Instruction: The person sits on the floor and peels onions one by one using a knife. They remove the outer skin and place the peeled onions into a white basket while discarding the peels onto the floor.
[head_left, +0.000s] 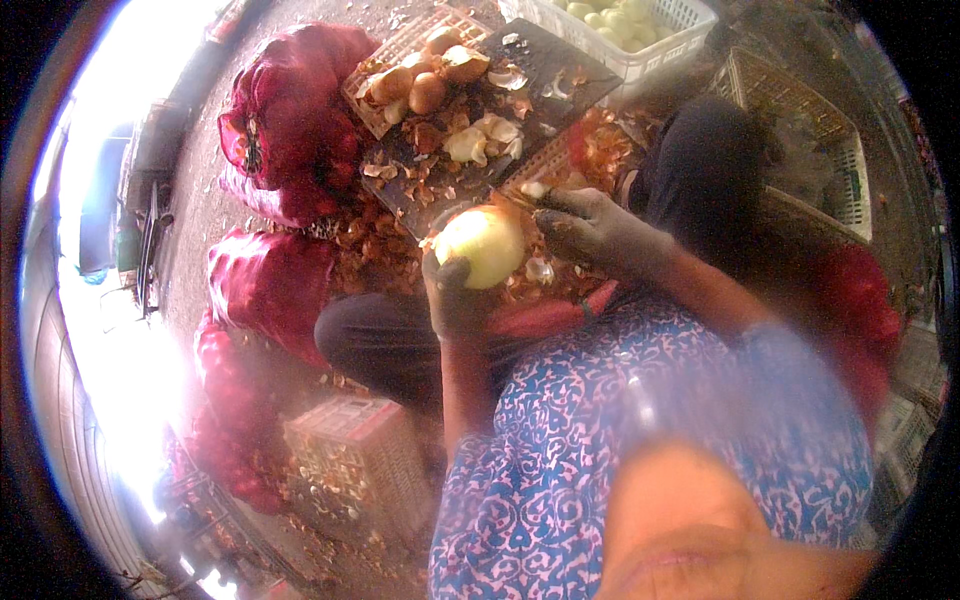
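Blurred skin (690,500) of the person comes closest to the lens at the lower edge, with a blue patterned top (540,450) beyond it. Above the lap, just off the near corner of a dark board (550,75), is a large peeled onion (482,246), pale yellow-green and round. The left hand (458,300), grey and apparently gloved, grips it from below and the left, thumb pressed on its near face and the other fingers mostly hidden behind. The right hand (600,228), equally grey, stands just to the right of the onion, fingers curled; a small pale tip (535,188) shows at its fingers, but I cannot tell whether it is a tool or a scrap, nor how tightly they close. The onion should feel firm and fairly heavy for its size, its bared surface probably damp and slippery and easily nicked or bruised; a broad cupped hold around its widest part, thumb opposite the fingers, looks safer than a fingertip pinch. Farther out, pale peelings (483,138) and dry scraps lie on the board, and brown-skinned onions (428,92) are heaped at its far left. Past the board's far edge, a white plastic basket (665,62) contains pale peeled onions (605,22). Red mesh sacks (295,105) line the left side, and a pale plastic crate (365,445) sits at lower left.
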